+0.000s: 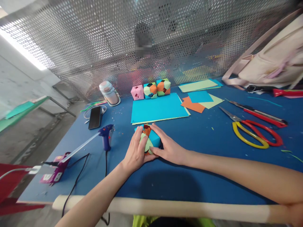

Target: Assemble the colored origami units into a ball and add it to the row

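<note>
The paper cube [155, 139] you have in hand sits at the centre of the frame, low over the table [203, 135], just on the near side of the stacked blue sheets [156, 108]. Whether its underside touches the tabletop you can't tell, since your hands cover it.

Expect it to be very light and probably hollow: folded paper in blue, pale green and orange, stiff along the creases but likely to dent if you press the middle of a face. It shouldn't be slippery, though the flaps could shift or tear under a hard pinch. Take hold of it by opposite sides, near the edges, with spread, gentle contact.

Both sets of fingers are curved around it rather than released. Your left hand [135, 152] cups the left side, its fingers lying up over the pale green face. Your right hand [172, 148] holds the right side, fingers along the upper right by the blue face and thumb across the lower near face. So the cube lies between your palms, its top showing in the gap. How firmly you're pressing can't be told.
</note>
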`<act>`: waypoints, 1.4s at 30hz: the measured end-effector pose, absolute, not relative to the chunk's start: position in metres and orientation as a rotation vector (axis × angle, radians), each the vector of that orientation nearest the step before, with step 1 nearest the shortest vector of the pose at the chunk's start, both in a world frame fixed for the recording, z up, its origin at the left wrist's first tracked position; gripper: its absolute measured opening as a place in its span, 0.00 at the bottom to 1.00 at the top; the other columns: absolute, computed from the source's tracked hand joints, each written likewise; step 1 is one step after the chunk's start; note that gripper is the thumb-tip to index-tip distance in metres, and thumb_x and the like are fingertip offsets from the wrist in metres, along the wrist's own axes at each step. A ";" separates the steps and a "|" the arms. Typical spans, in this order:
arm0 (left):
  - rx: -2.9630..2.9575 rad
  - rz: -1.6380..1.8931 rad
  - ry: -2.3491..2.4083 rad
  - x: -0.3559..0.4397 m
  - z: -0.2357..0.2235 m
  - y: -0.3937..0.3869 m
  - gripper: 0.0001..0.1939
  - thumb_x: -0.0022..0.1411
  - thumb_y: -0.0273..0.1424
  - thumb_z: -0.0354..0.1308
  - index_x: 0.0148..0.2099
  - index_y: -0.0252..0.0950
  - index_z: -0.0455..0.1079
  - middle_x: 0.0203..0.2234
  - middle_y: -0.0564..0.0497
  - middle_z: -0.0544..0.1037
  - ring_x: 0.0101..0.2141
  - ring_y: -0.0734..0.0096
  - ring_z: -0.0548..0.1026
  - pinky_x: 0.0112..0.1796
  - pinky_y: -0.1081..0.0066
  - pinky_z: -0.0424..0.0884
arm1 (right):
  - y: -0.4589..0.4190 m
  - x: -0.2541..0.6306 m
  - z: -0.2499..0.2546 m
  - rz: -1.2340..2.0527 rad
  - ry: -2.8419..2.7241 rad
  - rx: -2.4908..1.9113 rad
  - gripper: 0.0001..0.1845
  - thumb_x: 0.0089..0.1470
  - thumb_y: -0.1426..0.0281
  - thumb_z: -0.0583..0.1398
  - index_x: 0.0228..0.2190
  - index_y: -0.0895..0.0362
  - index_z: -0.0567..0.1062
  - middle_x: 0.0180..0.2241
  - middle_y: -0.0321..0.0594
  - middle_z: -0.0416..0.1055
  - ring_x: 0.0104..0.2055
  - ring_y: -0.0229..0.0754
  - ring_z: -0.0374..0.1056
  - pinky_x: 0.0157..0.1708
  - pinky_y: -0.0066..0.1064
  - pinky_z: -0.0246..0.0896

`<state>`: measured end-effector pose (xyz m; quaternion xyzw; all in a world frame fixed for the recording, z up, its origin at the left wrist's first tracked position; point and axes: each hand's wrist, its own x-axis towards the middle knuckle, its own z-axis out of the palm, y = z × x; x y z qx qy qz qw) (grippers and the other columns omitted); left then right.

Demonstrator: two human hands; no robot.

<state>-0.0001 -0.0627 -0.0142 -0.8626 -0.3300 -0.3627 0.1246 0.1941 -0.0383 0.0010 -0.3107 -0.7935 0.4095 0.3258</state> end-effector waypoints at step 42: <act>-2.563 -1.197 -1.134 -0.012 -0.009 -0.061 0.48 0.50 0.44 0.67 0.66 0.40 0.47 0.63 0.30 0.55 0.64 0.38 0.54 0.54 0.38 0.63 | 0.004 0.192 0.005 1.027 -2.330 -0.438 0.43 0.56 0.49 0.57 0.63 0.60 0.54 0.66 0.57 0.47 0.69 0.53 0.41 0.65 0.49 0.42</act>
